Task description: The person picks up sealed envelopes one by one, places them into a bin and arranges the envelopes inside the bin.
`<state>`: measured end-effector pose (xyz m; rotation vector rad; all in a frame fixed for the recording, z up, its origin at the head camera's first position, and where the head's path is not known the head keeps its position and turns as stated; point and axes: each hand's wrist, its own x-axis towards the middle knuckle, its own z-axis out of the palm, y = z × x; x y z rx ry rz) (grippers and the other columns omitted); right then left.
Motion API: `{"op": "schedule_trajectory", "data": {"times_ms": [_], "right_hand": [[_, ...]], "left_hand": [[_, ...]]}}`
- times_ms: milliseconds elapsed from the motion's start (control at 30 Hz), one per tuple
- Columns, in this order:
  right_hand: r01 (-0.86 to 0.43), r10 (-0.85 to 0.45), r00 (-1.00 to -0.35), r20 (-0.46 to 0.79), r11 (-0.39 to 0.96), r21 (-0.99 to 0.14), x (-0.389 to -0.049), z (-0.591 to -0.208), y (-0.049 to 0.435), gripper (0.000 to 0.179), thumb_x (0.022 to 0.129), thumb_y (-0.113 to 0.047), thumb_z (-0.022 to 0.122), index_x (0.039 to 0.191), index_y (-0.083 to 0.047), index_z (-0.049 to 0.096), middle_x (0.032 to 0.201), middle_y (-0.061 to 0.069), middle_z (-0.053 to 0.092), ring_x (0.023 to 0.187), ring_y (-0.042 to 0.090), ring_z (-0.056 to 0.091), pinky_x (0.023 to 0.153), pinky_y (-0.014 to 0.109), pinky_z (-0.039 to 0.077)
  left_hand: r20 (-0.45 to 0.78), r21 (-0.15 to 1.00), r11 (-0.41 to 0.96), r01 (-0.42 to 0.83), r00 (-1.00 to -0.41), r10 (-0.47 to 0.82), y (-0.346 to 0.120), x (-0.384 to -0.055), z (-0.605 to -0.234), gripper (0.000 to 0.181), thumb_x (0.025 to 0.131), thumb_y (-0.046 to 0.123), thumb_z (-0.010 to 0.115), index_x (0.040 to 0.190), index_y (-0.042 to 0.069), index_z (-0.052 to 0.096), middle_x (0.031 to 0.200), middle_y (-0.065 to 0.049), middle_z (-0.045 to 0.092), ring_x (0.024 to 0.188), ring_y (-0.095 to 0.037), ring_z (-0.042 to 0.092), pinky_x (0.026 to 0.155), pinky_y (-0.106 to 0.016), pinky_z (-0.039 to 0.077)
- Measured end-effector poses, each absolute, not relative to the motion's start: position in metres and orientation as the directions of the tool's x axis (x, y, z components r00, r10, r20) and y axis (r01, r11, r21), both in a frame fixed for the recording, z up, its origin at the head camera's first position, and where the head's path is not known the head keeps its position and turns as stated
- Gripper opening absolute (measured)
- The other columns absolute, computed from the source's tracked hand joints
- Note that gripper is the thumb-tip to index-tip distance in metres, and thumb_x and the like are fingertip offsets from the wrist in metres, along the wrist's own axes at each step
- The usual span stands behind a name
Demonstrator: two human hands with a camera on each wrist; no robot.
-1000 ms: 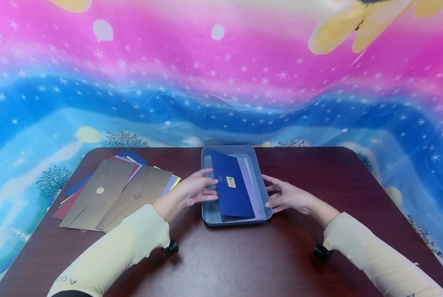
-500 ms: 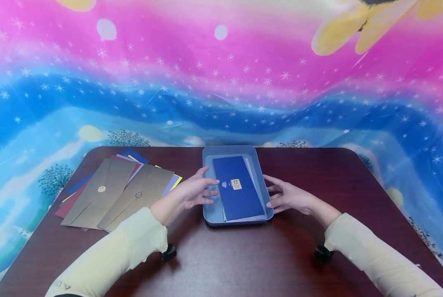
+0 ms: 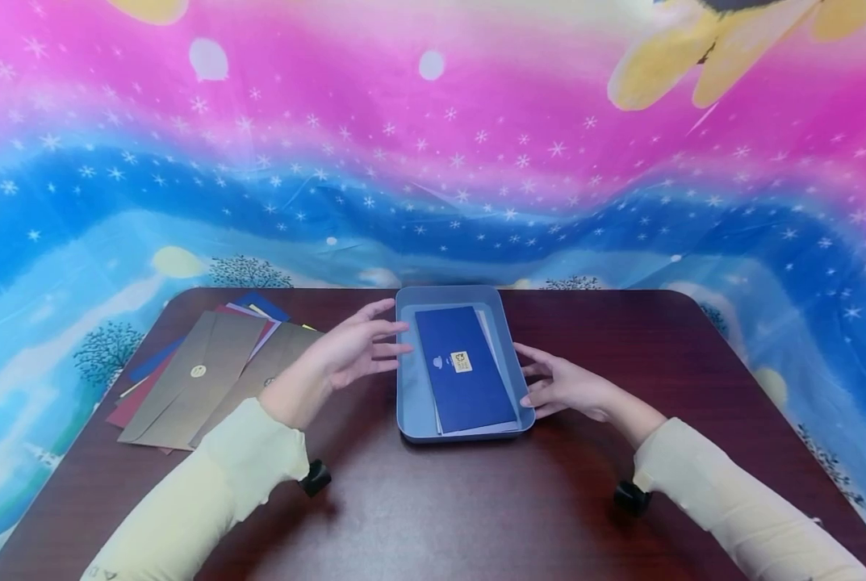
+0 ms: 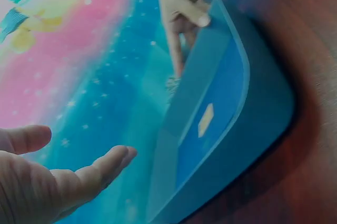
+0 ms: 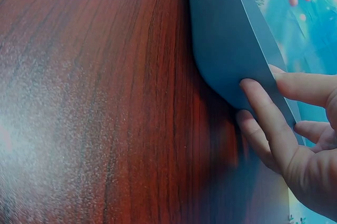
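Observation:
A blue-grey tray (image 3: 411, 403) stands in the middle of the table. Inside it a dark blue envelope (image 3: 469, 399) with a gold label lies flat, and pale paper edges show beneath it. My right hand (image 3: 566, 387) holds the tray's right side; in the right wrist view its fingers (image 5: 266, 116) lie against the outer wall, with the thumb at the rim. To the left of the tray, my left hand (image 3: 356, 351) is held in the air, fingers apart and nothing in them. The left wrist view shows those fingers (image 4: 100, 174) away from the tray wall.
At the left, a fanned pile of envelopes has brown ones (image 3: 200, 363) on top, with a red envelope (image 3: 131, 407) and blue, yellow and lilac edges beneath. The left forearm covers part of it. A patterned cloth (image 3: 433, 161) hangs behind the dark wooden table (image 3: 476, 516).
The blue envelope, tilted a second ago, dropped flat into the tray. My left hand has since drawn back left, out from over the tray. The right hand stayed at the tray's side.

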<state>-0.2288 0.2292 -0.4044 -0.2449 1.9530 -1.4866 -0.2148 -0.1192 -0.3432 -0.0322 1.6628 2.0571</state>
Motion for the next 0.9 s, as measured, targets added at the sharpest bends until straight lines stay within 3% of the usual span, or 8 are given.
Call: {"op": "schedule_trajectory", "data": {"times_ms": [500, 733, 900], "right_hand": [[0.238, -0.509, -0.766, -0.392, 0.342, -0.909, -0.228, -0.402, 0.23, 0.097, 0.094, 0.008, 0.068, 0.165, -0.01, 0.005, 0.15, 0.038, 0.032, 0.114, 0.039, 0.066, 0.086, 0.05, 0.059], [0.231, -0.51, -0.765, -0.393, 0.352, -0.907, -0.229, -0.404, 0.228, 0.096, 0.094, 0.006, 0.068, 0.165, -0.01, 0.005, 0.151, 0.038, 0.033, 0.114, 0.039, 0.066, 0.086, 0.05, 0.058], [0.229, -0.505, -0.769, -0.392, 0.356, -0.906, -0.229, -0.404, 0.228, 0.096, 0.094, 0.006, 0.069, 0.165, -0.01, 0.006, 0.15, 0.038, 0.033, 0.114, 0.039, 0.066, 0.086, 0.05, 0.058]], "left_hand": [[-0.153, 0.984, -0.016, -0.179, -0.882, 0.445, -0.158, -0.223, -0.301, 0.057, 0.111, 0.013, 0.037, 0.164, 0.006, 0.015, 0.162, -0.021, 0.034, 0.143, -0.041, 0.041, 0.118, -0.055, 0.027], [-0.169, 0.982, 0.159, -0.105, -0.864, 0.475, -0.181, -0.224, -0.305, 0.049, 0.113, 0.018, 0.036, 0.16, 0.006, 0.032, 0.156, -0.019, 0.044, 0.138, -0.036, 0.049, 0.115, -0.055, 0.033], [-0.156, 0.977, 0.205, -0.064, -0.869, 0.47, -0.204, -0.226, -0.306, 0.047, 0.113, 0.019, 0.037, 0.157, 0.001, 0.037, 0.153, -0.022, 0.047, 0.132, -0.029, 0.057, 0.111, -0.045, 0.043]]}}
